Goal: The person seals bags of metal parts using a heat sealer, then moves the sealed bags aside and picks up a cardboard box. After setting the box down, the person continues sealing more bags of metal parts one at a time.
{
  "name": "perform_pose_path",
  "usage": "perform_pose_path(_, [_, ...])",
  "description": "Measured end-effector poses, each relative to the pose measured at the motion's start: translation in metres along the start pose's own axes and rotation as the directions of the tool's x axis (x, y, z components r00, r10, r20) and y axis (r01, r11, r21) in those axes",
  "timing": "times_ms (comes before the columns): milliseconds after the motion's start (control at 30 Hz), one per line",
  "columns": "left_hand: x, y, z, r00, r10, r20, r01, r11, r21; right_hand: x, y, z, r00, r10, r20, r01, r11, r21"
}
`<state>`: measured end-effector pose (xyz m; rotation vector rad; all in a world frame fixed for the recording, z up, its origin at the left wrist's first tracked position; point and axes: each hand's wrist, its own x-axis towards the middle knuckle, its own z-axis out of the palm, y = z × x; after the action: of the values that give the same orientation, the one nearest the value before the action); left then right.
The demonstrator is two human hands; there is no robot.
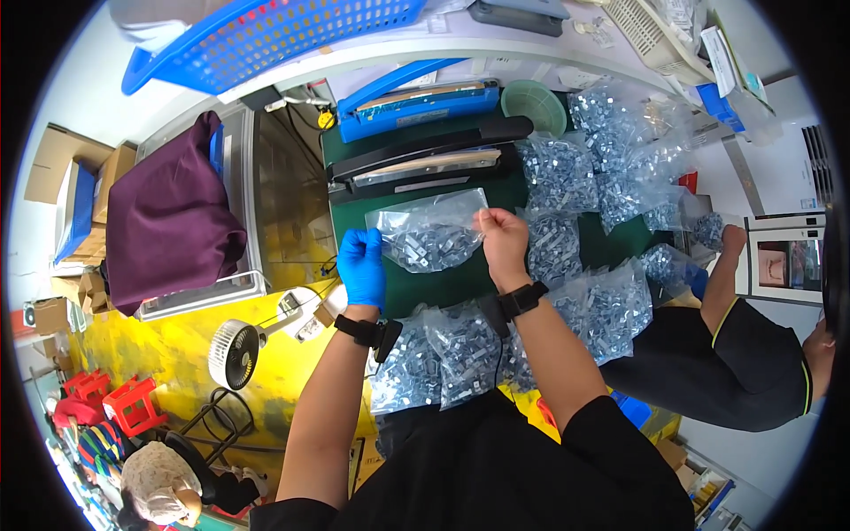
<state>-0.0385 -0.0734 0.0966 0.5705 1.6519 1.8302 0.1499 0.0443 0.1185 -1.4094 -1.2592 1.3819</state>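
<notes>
head view: the left hand (361,265), in a blue glove, pinches the left edge of a clear bag of small metal parts (431,232); the bare right hand (501,239) pinches its right top corner, fingers curled together. the bag hangs stretched between them above the green table (460,283), just in front of a black heat sealer (425,164). more filled bags (460,350) are heaped near the wrists, partly hidden by the forearms. a co-worker's hand (732,237) at the right is cut off by bags.
</notes>
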Motion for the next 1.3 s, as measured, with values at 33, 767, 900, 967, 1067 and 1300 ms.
perform_pose_path(33, [0.005,-0.004,0.004,1.000,-0.008,0.013,0.008,1.000,-0.005,0.009,0.004,0.001,1.000,0.024,0.010,-0.024,1.000,-0.010])
perform_pose_path(767, [0.098,-0.080,0.042,0.967,-0.243,-0.080,0.244,0.970,0.002,0.122,0.054,0.021,0.999,0.042,0.005,-0.040,0.975,-0.219])
perform_pose_path(900, [0.113,-0.093,0.047,0.957,-0.260,-0.129,0.253,0.965,-0.070,0.132,0.062,0.028,1.000,0.021,0.001,-0.020,0.978,-0.209])
perform_pose_path(967, [0.117,-0.099,0.047,0.970,-0.178,-0.164,0.163,0.982,-0.099,0.133,0.061,0.031,1.000,0.015,0.022,-0.011,0.984,-0.178])
perform_pose_path(1067, [0.119,-0.099,0.054,0.967,-0.200,-0.158,0.189,0.979,-0.081,0.138,0.063,0.029,0.999,0.034,0.020,-0.031,0.987,-0.155])
perform_pose_path(1300, [0.122,-0.093,0.061,0.949,-0.235,-0.211,0.237,0.971,-0.013,0.142,0.061,0.034,0.993,0.112,0.034,-0.110,0.992,-0.061])
